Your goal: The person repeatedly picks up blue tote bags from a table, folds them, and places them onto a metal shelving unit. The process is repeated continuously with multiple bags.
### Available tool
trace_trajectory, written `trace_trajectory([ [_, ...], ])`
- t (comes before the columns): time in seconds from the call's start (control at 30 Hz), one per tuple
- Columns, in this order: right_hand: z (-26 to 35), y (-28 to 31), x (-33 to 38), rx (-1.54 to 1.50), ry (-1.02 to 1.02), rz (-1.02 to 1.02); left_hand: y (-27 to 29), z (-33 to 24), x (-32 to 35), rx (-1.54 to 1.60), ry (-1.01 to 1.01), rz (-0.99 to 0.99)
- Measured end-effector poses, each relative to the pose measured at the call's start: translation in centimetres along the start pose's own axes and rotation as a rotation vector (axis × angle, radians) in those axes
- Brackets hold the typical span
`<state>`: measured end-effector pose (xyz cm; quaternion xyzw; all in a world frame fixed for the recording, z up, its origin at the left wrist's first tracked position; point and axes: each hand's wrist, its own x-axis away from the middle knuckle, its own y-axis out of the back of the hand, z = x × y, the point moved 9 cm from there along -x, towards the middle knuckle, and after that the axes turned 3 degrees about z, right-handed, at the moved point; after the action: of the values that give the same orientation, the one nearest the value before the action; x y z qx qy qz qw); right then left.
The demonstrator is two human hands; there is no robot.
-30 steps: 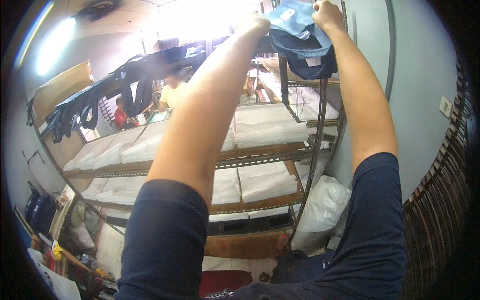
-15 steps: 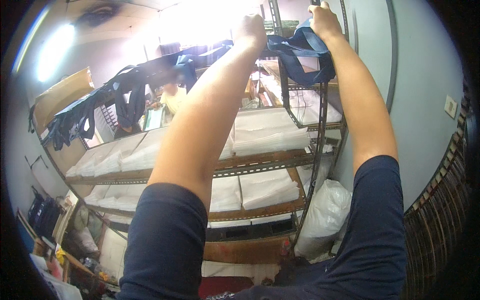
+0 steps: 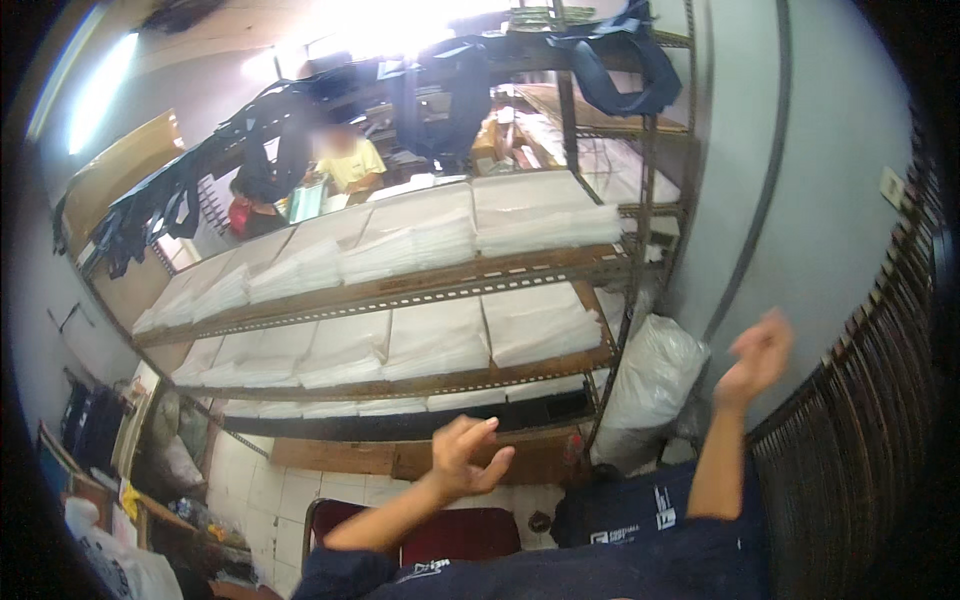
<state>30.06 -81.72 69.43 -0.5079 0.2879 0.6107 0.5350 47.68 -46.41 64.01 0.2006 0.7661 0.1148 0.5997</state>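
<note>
My left hand (image 3: 468, 458) is raised in front of the lower shelf, its thumb and fingers apart with nothing in them. Off to the right, my right hand (image 3: 755, 360) hangs in the air before the grey wall, loosely bent, slightly blurred and without anything in its grasp. Well above both hands, a dark blue cloth loop (image 3: 625, 100) drapes over the rack's top rail at the right. More dark blue cloth strips (image 3: 440, 110) hang along that rail toward the left. Dark blue fabric with white print (image 3: 620, 520) lies low between my forearms.
The metal rack (image 3: 400, 290) carries several stacks of white sheets (image 3: 545, 215) on its shelves. A white plastic sack (image 3: 655, 375) stands beside its right post. Below is a dark red chair (image 3: 460, 535). Behind the rack sits a person in a yellow shirt (image 3: 352, 165).
Both hands have come down from the top rail, letting go of the dark blue cloth, which now hangs there. My right hand has swung out toward the wall.
</note>
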Motion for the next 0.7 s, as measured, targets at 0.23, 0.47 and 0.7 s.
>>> trace_trajectory([
  [0.23, 5.7, 18.0, 49.9, 0.503, -1.523, 0.698, 4.3, 2.9, 44.2, -0.022, 1.328, 0.809],
  [0.47, 21.4, 31.2, 53.3, 0.637, -1.433, 0.69, 7.3, 1.3, 59.8, 0.084, 1.165, 1.096],
  [0.7, 39.3, 50.4, 54.6, 0.88, -1.706, -0.028, 5.9, 6.5, 73.9, 0.458, 1.482, 1.005],
])
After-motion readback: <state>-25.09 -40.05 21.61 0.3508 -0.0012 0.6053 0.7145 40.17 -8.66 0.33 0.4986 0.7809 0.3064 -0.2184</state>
